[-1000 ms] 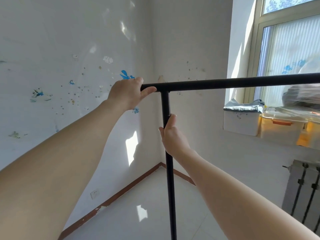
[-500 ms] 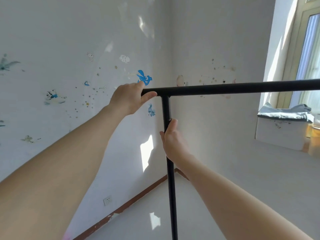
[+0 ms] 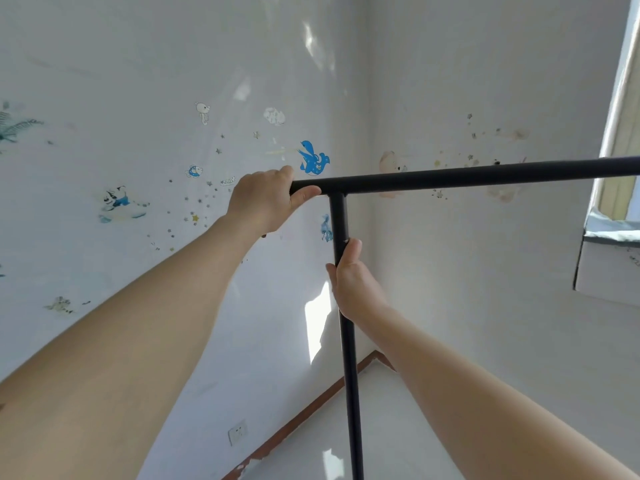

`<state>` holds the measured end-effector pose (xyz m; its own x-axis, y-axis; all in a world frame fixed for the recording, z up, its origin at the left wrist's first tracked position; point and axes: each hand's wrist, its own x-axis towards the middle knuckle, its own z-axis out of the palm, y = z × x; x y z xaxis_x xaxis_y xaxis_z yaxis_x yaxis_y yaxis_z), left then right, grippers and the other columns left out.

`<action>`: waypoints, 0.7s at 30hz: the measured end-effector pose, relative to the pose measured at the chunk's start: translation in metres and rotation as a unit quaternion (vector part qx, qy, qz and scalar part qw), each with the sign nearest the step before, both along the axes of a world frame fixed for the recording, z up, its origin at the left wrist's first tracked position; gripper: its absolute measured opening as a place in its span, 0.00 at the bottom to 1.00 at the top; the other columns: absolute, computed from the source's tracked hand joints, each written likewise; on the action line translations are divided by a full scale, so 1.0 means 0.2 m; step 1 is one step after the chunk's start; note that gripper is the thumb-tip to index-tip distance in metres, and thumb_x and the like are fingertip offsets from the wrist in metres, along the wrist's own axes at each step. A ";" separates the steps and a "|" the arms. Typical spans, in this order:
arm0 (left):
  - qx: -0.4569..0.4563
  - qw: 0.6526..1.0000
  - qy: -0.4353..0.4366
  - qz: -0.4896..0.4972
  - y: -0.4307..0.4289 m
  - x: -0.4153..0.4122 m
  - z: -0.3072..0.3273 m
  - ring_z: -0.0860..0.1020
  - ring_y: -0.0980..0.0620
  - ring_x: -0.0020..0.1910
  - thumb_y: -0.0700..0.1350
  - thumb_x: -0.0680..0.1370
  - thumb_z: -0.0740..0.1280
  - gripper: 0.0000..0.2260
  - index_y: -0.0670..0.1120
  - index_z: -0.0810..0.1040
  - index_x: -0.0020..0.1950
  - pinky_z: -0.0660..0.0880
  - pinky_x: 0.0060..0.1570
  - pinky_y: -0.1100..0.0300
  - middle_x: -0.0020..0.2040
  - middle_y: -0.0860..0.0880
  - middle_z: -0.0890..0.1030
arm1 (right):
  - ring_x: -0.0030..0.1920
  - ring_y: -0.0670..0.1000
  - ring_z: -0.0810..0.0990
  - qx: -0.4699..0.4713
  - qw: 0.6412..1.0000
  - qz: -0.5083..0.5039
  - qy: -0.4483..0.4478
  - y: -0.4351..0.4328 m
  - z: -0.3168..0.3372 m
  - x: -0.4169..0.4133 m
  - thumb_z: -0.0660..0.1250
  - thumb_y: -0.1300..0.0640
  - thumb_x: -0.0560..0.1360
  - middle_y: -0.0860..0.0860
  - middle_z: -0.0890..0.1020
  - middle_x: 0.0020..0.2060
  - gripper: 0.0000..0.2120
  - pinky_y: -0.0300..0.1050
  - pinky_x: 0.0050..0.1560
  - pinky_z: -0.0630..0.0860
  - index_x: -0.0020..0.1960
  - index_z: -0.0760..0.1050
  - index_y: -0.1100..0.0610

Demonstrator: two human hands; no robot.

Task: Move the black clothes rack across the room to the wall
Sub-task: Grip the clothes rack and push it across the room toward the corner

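The black clothes rack (image 3: 467,176) shows as a horizontal top bar running off the right edge and one upright post dropping to the bottom edge. My left hand (image 3: 263,200) is closed around the left end of the top bar. Lower down, my right hand (image 3: 353,282) grips the upright post a little below the joint. The rack's base and far end are out of view. The white wall (image 3: 173,81) with blue cartoon stickers stands just beyond the rack's left end.
A room corner lies straight ahead, with a brown skirting board (image 3: 311,403) along the pale floor. A wall socket (image 3: 237,432) sits low on the left wall. At the right edge are a window frame (image 3: 620,133) and a white box (image 3: 609,268) on the sill.
The view has swung left and nearer the corner: the window, sill boxes and radiator slid off to the right. Both hands have kept the same grip on the rack.
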<state>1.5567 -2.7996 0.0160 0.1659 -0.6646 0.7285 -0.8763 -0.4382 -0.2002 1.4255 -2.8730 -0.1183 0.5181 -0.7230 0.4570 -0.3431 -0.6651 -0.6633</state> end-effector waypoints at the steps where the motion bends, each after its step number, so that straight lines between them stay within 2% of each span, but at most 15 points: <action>1: -0.003 1.000 -0.002 0.001 0.01 0.09 0.00 0.72 0.41 0.32 0.66 0.75 0.50 0.25 0.44 0.64 0.42 0.64 0.31 0.55 0.34 0.46 0.73 | 0.35 0.51 0.72 -0.003 1.000 0.004 0.003 0.01 0.00 0.09 0.54 0.53 0.81 0.52 0.72 0.41 0.17 0.38 0.32 0.63 0.66 0.57 0.58; 3: -0.002 1.000 0.001 0.003 0.03 0.31 0.01 0.71 0.41 0.32 0.66 0.75 0.50 0.25 0.44 0.64 0.41 0.63 0.31 0.54 0.34 0.45 0.73 | 0.41 0.55 0.75 -0.004 1.000 0.004 0.001 0.04 0.02 0.30 0.54 0.53 0.81 0.55 0.74 0.44 0.17 0.38 0.33 0.65 0.67 0.56 0.57; 6: -0.001 1.000 -0.002 0.004 0.06 0.53 0.00 0.72 0.40 0.33 0.66 0.75 0.50 0.25 0.43 0.64 0.41 0.64 0.32 0.54 0.34 0.45 0.73 | 0.42 0.54 0.74 -0.006 1.000 0.005 -0.001 0.07 0.02 0.53 0.54 0.53 0.80 0.54 0.74 0.44 0.17 0.37 0.31 0.63 0.67 0.56 0.57; 9: -0.006 1.000 -0.002 0.010 0.09 0.73 0.00 0.72 0.40 0.33 0.66 0.75 0.50 0.25 0.43 0.65 0.41 0.64 0.31 0.55 0.33 0.46 0.72 | 0.33 0.51 0.72 -0.037 0.999 0.003 0.012 0.08 0.01 0.73 0.55 0.52 0.81 0.51 0.74 0.37 0.17 0.39 0.26 0.60 0.66 0.56 0.58; 11: -0.007 1.000 -0.004 0.006 0.10 0.86 0.00 0.72 0.41 0.32 0.65 0.75 0.50 0.25 0.43 0.65 0.41 0.64 0.31 0.55 0.32 0.47 0.71 | 0.25 0.48 0.68 -0.076 0.997 -0.007 0.031 0.08 0.00 0.88 0.55 0.52 0.81 0.47 0.69 0.28 0.19 0.39 0.23 0.58 0.65 0.54 0.61; 16: -0.012 1.000 -0.003 0.024 0.15 1.16 -0.01 0.72 0.41 0.33 0.65 0.76 0.51 0.24 0.42 0.66 0.42 0.64 0.32 0.54 0.32 0.47 0.71 | 0.21 0.46 0.65 -0.098 0.995 -0.001 0.032 0.10 -0.02 1.18 0.56 0.53 0.81 0.46 0.65 0.25 0.21 0.38 0.22 0.55 0.67 0.53 0.62; 21: -0.005 1.000 0.008 0.027 0.21 1.41 0.00 0.73 0.39 0.35 0.64 0.76 0.51 0.24 0.43 0.65 0.42 0.65 0.33 0.54 0.34 0.45 0.74 | 0.21 0.46 0.65 -0.114 0.993 0.021 0.026 0.12 -0.04 1.44 0.56 0.52 0.81 0.46 0.66 0.25 0.22 0.38 0.22 0.56 0.67 0.53 0.62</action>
<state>1.8389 -2.7570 0.0154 0.2131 -0.6476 0.7316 -0.8549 -0.4861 -0.1813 1.7136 -2.8480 -0.1255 0.5729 -0.5817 0.5774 -0.3426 -0.8099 -0.4761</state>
